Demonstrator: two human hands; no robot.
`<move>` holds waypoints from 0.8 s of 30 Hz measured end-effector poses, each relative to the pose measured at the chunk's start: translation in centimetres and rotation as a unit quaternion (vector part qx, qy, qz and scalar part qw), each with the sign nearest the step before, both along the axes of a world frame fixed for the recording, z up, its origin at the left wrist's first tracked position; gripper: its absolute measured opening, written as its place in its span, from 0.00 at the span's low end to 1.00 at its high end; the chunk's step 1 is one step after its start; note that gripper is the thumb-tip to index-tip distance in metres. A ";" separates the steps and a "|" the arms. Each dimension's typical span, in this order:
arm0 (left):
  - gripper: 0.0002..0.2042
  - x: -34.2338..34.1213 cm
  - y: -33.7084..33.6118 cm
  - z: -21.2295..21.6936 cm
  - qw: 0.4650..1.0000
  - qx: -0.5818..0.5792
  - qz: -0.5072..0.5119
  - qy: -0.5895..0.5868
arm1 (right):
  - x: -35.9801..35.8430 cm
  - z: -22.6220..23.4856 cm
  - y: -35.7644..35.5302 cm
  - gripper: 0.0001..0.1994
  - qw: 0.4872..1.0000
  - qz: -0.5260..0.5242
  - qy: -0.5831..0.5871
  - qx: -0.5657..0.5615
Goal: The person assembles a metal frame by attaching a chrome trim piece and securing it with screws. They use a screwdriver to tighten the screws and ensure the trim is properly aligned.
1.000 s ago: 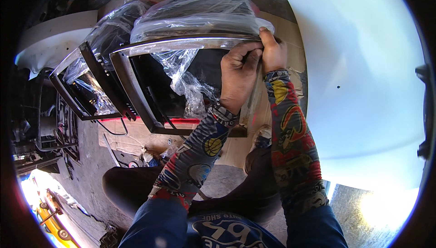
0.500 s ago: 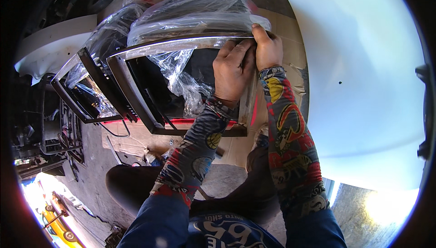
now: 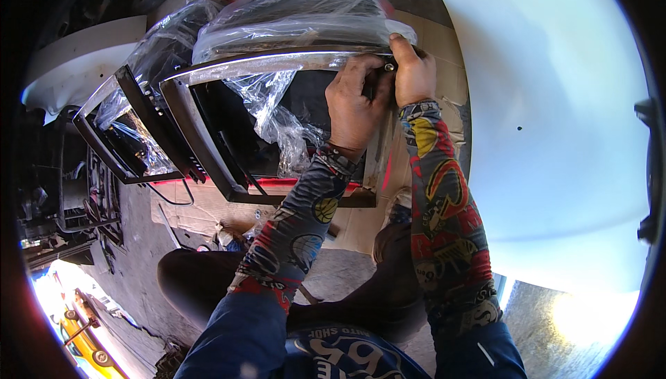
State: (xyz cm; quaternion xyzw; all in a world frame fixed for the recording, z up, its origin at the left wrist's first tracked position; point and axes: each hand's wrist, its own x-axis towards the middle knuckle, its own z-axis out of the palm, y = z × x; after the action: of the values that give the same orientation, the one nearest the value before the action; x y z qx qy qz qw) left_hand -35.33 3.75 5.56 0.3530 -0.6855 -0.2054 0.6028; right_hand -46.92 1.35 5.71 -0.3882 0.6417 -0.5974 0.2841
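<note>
Head view: near the upper middle, the left hand and right hand pinch a small fastener, apparently a bolt, at the corner of a plastic-wrapped frame. Both hands press close together, likely steadying it.

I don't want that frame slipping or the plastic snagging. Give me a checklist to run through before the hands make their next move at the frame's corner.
1. Left hand on the frame at its upper right corner: ok, it rests there.
2. Right hand at the same corner: ok, thumb up, fingers closed by a small metal part.
3. What that small part is: cannot tell, too small.
4. Clear plastic wrap off the corner: not ok, it drapes over the top edge at the hands.
5. Frame supported below: ok, its lower edge sits on cardboard.
6. Second frame apart: cannot tell, they overlap.
</note>
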 end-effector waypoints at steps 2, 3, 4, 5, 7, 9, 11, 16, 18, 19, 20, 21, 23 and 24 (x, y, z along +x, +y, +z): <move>0.11 -0.1 0.1 0.0 1.000 0.002 -0.006 0.009 | 0.0 0.1 0.0 0.24 1.000 0.007 -0.021 -0.010; 0.10 -0.1 0.0 0.0 1.000 -0.002 -0.010 0.009 | 0.1 0.1 0.0 0.24 0.999 0.012 -0.029 -0.018; 0.10 0.0 0.0 0.0 1.000 -0.003 -0.014 0.013 | 0.1 0.1 0.0 0.24 1.000 0.010 -0.025 -0.010; 0.10 0.0 -0.1 -0.1 1.000 -0.009 -0.014 0.004 | 0.0 0.1 0.0 0.24 1.000 0.010 -0.018 -0.004; 0.10 0.1 -0.2 -0.1 1.000 -0.017 -0.016 -0.008 | 0.0 0.1 0.0 0.24 1.000 0.006 0.002 0.000; 0.10 0.2 -0.3 -0.2 1.000 -0.015 -0.012 -0.013 | 0.0 0.0 0.0 0.25 1.000 0.000 0.029 -0.005; 0.10 0.1 -0.3 -0.3 1.000 -0.010 -0.008 -0.017 | -0.1 0.0 0.0 0.25 1.000 0.001 0.013 0.000; 0.11 0.0 0.0 -0.5 0.999 0.023 0.000 -0.024 | -0.1 -0.3 -0.2 0.25 0.999 -0.003 0.029 -0.020; 0.12 0.0 0.0 -0.5 1.000 0.014 0.001 -0.028 | -0.2 -0.4 -0.3 0.24 0.999 -0.008 0.049 -0.007; 0.12 0.0 0.0 -0.6 0.999 0.015 0.005 -0.032 | -0.2 -0.4 -0.3 0.24 0.999 -0.002 0.035 -0.006; 0.12 0.0 0.0 -0.6 0.999 0.016 0.002 -0.030 | -0.3 -0.3 -0.3 0.24 1.000 0.002 0.027 -0.002; 0.12 0.0 0.0 -0.7 0.999 0.021 0.001 -0.031 | -0.2 -0.3 -0.3 0.24 1.000 0.005 0.020 0.002; 0.12 0.0 -0.1 -0.8 1.000 0.016 0.001 -0.025 | -0.1 -0.2 -0.2 0.24 0.998 0.000 0.056 -0.025; 0.12 0.0 0.0 -0.8 1.000 0.006 0.002 -0.018 | 0.0 -0.1 -0.2 0.24 0.996 -0.003 0.074 -0.038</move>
State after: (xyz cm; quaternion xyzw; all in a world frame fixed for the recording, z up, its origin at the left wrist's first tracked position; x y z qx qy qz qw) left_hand -35.29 3.71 4.73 0.3616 -0.6943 -0.2014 0.5888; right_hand -46.94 1.14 5.60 -0.4402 0.6388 -0.5920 0.2186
